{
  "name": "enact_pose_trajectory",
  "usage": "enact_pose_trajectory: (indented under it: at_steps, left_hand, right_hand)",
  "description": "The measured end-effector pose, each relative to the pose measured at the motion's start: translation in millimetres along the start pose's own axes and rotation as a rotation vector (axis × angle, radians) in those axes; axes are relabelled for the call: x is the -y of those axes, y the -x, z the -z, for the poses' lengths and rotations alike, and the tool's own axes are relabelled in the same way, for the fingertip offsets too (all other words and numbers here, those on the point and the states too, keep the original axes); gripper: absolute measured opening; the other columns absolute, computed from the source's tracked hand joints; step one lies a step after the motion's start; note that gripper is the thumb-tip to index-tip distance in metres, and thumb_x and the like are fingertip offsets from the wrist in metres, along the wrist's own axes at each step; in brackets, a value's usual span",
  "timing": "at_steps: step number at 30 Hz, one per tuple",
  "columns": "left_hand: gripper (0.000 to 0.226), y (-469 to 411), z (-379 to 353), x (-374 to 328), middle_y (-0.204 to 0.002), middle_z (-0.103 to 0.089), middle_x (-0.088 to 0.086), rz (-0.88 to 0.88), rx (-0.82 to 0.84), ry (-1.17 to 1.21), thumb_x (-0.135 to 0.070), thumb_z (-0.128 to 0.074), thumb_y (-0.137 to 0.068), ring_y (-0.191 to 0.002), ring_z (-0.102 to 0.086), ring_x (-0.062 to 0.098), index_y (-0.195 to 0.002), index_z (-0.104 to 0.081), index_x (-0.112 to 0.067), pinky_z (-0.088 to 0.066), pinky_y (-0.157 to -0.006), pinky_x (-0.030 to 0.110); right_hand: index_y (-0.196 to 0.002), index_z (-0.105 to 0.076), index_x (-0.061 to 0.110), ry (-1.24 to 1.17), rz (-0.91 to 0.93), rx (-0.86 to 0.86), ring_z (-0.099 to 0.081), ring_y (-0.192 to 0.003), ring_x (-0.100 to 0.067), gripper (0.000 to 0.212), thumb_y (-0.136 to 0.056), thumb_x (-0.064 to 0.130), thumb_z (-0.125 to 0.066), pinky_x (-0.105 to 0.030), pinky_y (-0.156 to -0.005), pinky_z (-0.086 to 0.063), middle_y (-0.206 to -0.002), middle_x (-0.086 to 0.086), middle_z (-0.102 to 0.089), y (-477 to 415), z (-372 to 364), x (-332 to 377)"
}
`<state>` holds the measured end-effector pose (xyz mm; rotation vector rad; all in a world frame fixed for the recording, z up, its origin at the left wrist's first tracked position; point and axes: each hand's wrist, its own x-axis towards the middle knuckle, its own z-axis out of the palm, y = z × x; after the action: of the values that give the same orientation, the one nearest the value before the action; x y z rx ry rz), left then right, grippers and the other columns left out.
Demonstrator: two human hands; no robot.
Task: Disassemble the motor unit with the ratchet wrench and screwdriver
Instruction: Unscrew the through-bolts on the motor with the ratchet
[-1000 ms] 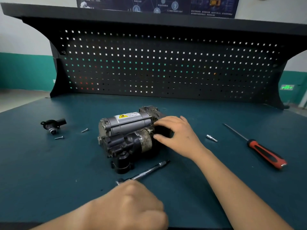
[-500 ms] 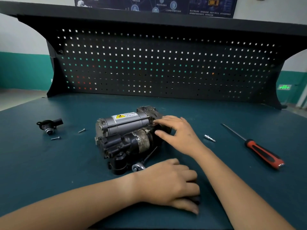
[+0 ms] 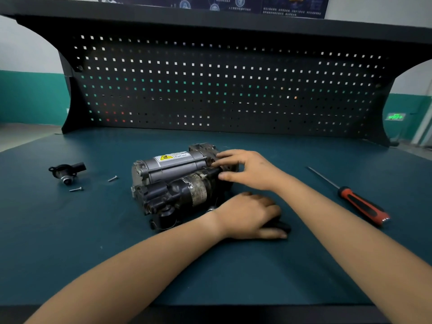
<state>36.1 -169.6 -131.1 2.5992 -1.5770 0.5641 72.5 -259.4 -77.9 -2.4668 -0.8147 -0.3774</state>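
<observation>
left hand (image 3: pixel 251 215) curling round the ratchet wrench (image 3: pixel 284 226) handle beside the motor unit (image 3: pixel 173 178), right hand (image 3: pixel 254 170) touching its end with straight, spread fingers, screwdriver (image 3: pixel 364 205) lying well apart

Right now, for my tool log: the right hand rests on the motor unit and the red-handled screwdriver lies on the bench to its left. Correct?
One slip. In the head view the right hand rests on the motor unit, but the red-handled screwdriver lies on the bench to its right, not left.
</observation>
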Motion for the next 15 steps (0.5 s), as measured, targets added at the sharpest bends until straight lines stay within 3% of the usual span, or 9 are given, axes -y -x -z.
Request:
enact_pose_trajectory:
  at_steps: [2, 4, 6, 9, 10, 12, 15]
  left_hand:
    - [0.044, 6, 4, 1, -0.11, -0.059, 0.013, -0.005, 0.025, -0.068, -0.046, -0.046, -0.093, -0.101, -0.056, 0.03, -0.109, -0.057, -0.006, -0.038, -0.084, 0.038]
    - [0.035, 23, 17, 0, -0.1, -0.062, 0.013, -0.084, -0.053, -0.061, -0.036, -0.049, -0.094, -0.09, -0.06, 0.03, -0.103, -0.062, -0.005, -0.044, -0.077, 0.038]
    - [0.023, 46, 34, 2, -0.085, -0.066, 0.01, -0.128, -0.292, -0.004, -0.024, -0.054, -0.09, -0.073, -0.062, 0.026, -0.089, -0.068, -0.005, -0.049, -0.063, 0.033]
    - [0.023, 74, 64, 21, -0.08, -0.065, 0.009, 0.108, -0.633, -0.013, -0.024, -0.056, -0.085, -0.066, -0.062, 0.023, -0.085, -0.071, -0.006, -0.048, -0.057, 0.031]
    - [0.024, 79, 72, 30, -0.083, -0.065, 0.009, 0.26, -0.644, -0.03, -0.027, -0.06, -0.084, -0.068, -0.062, 0.023, -0.089, -0.071, -0.007, -0.048, -0.057, 0.031]
    - [0.03, 85, 79, 47, -0.094, -0.063, 0.006, 0.556, -0.466, -0.037, -0.035, -0.067, -0.081, -0.083, -0.062, 0.024, -0.101, -0.069, -0.012, -0.048, -0.067, 0.031]
    - [0.036, 85, 69, 56, -0.101, -0.063, 0.0, 0.659, -0.259, -0.013, -0.044, -0.065, -0.08, -0.095, -0.059, 0.02, -0.107, -0.067, -0.02, -0.047, -0.077, 0.033]
  right_hand:
    - [-0.118, -0.065, 0.019, -0.019, -0.011, -0.006, -0.045, -0.125, -0.011, 0.034, -0.084, 0.019, -0.068, -0.013, -0.1, -0.024, -0.133, 0.002, -0.054, 1, -1, 0]
    - [-0.118, -0.065, 0.017, -0.036, -0.005, -0.019, -0.045, -0.123, -0.009, 0.035, -0.083, 0.017, -0.068, -0.008, -0.096, -0.024, -0.132, 0.001, -0.055, 3, -5, -2]
    - [-0.117, -0.065, 0.015, -0.06, -0.007, -0.041, -0.045, -0.12, -0.006, 0.035, -0.083, 0.016, -0.068, -0.002, -0.095, -0.023, -0.131, 0.0, -0.055, 6, -10, -5]
    - [-0.116, -0.066, 0.013, -0.116, -0.016, -0.105, -0.048, -0.121, -0.011, 0.034, -0.082, 0.014, -0.069, -0.01, -0.101, -0.027, -0.13, -0.001, -0.056, 7, -17, -7]
    - [-0.115, -0.066, 0.014, -0.136, -0.026, -0.12, -0.049, -0.121, -0.011, 0.033, -0.081, 0.014, -0.07, -0.015, -0.103, -0.029, -0.129, 0.0, -0.057, 7, -19, -7]
    - [-0.113, -0.067, 0.016, -0.183, -0.042, -0.147, -0.048, -0.119, -0.008, 0.032, -0.081, 0.015, -0.07, -0.015, -0.103, -0.029, -0.128, 0.003, -0.057, 9, -23, -8]
    - [-0.113, -0.067, 0.019, -0.236, -0.054, -0.178, -0.046, -0.118, -0.002, 0.031, -0.082, 0.016, -0.069, -0.007, -0.1, -0.026, -0.123, 0.012, -0.055, 11, -29, -10]
